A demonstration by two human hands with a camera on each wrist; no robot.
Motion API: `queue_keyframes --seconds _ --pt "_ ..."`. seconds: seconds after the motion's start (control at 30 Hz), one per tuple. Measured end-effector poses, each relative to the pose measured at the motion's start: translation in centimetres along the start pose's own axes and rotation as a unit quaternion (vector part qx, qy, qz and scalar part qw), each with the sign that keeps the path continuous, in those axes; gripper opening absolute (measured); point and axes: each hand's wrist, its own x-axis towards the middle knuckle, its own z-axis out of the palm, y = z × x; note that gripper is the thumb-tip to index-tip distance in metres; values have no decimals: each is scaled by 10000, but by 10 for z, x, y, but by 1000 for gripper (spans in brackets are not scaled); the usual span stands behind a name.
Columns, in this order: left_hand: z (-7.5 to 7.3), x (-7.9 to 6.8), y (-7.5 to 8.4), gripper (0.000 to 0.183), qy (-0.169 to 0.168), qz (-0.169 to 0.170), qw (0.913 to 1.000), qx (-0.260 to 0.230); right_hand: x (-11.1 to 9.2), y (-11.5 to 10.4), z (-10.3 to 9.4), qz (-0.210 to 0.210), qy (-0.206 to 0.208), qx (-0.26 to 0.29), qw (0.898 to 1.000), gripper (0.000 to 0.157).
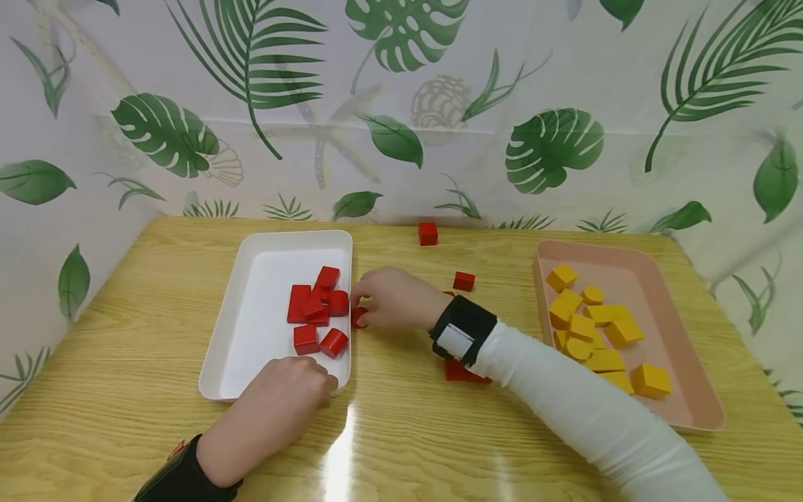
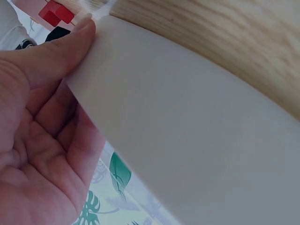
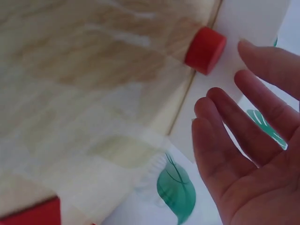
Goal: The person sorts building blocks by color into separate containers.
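My left hand (image 1: 285, 390) pinches the near wall of a white tray (image 1: 228, 335); in the left wrist view the thumb lies on the outer face of this wall, with the other fingers behind it. Several red blocks (image 1: 306, 339) lie inside the tray's right half. Beside the tray's right wall is a red cylinder (image 3: 205, 50), standing on the wooden table. Over it reaches my right hand (image 1: 398, 298), its fingers loosely bent. The right wrist view shows a gap between those fingers and the cylinder.
A pink tray (image 1: 680, 335) with several yellow blocks stands on the right. One red cube (image 1: 428, 234) sits near the back edge and a small red block (image 1: 464, 281) nearer. Another red block (image 1: 465, 371) is partly hidden under the right forearm. Leaf-print cloth hangs behind the table.
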Motion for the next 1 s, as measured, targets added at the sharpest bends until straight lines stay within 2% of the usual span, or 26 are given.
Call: queue_keyframes --seconds 0.27,0.37,0.5,0.63,0.77,1.0 --pt "-1 1 0 27 2 17 10000 38 3 3 16 259 317 581 9975 20" --pt "-1 1 0 27 3 25 10000 3 2 3 19 311 340 584 9972 21" --pt "0 0 0 25 -3 13 10000 -23 -1 3 14 255 365 406 9982 14" --pt "1 0 0 25 -31 -29 10000 -29 -5 -1 1 192 541 174 9982 14" --pt "0 -1 0 26 -91 -46 9999 -31 -2 -11 -9 11 754 194 9970 16" --pt "-3 0 1 28 -33 16 10000 -20 8 -34 -1 -451 713 173 9963 20"
